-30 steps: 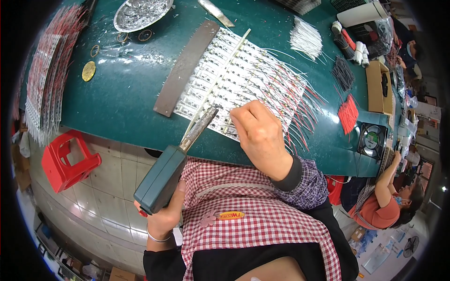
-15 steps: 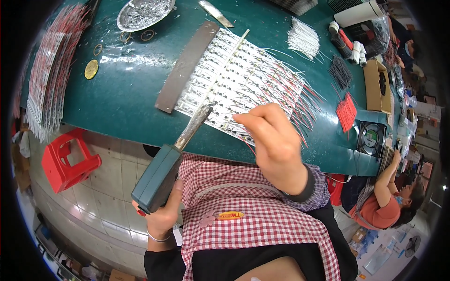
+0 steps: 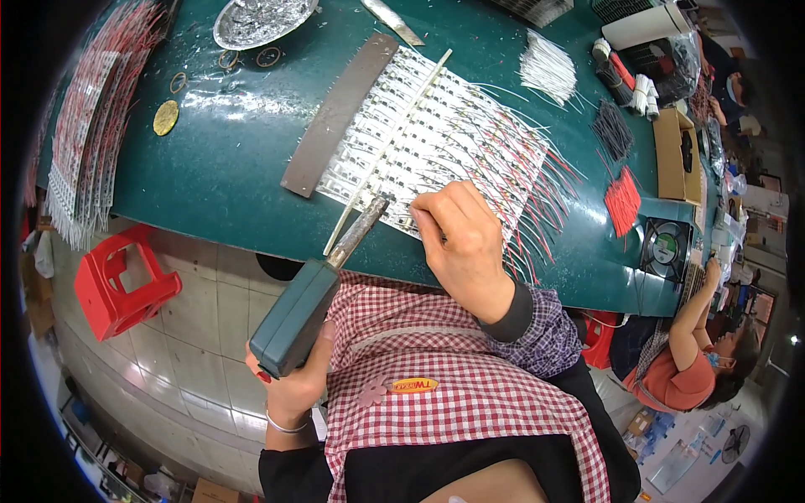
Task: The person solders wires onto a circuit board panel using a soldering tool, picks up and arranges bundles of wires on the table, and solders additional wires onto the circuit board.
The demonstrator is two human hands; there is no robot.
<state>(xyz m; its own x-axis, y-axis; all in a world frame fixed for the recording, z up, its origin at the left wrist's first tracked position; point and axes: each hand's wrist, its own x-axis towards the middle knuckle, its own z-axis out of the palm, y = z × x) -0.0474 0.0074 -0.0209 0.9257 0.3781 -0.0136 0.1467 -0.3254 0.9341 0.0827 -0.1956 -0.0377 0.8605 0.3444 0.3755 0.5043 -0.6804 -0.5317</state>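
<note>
My left hand (image 3: 299, 379) grips a soldering gun (image 3: 295, 314) with a dark green body. Its worn metal tip reaches over the near edge of a white circuit board panel (image 3: 402, 117). Close to the tip, my right hand (image 3: 463, 243) is closed in a pinch above the panel; anything between its fingertips is too small to make out. Rows of small black parts cover the panel, and red, white and black wires fan out from its right side. A thin pale strip (image 3: 411, 117) lies across it. Along its left edge runs a brown bar (image 3: 340, 113).
Bundles of white wires (image 3: 547, 69), black wires (image 3: 614, 132) and red wires (image 3: 622, 203) lie to the right, near a small fan (image 3: 667, 248). A metal dish (image 3: 262, 21) and stacked wired boards (image 3: 92, 138) are left. A red stool (image 3: 126, 281) stands below; a co-worker (image 3: 671, 369) sits right.
My right hand has moved left and curled further over the panel. The soldering gun has shifted slightly right and up. The pale strip's near end now sticks out past the panel's edge.
</note>
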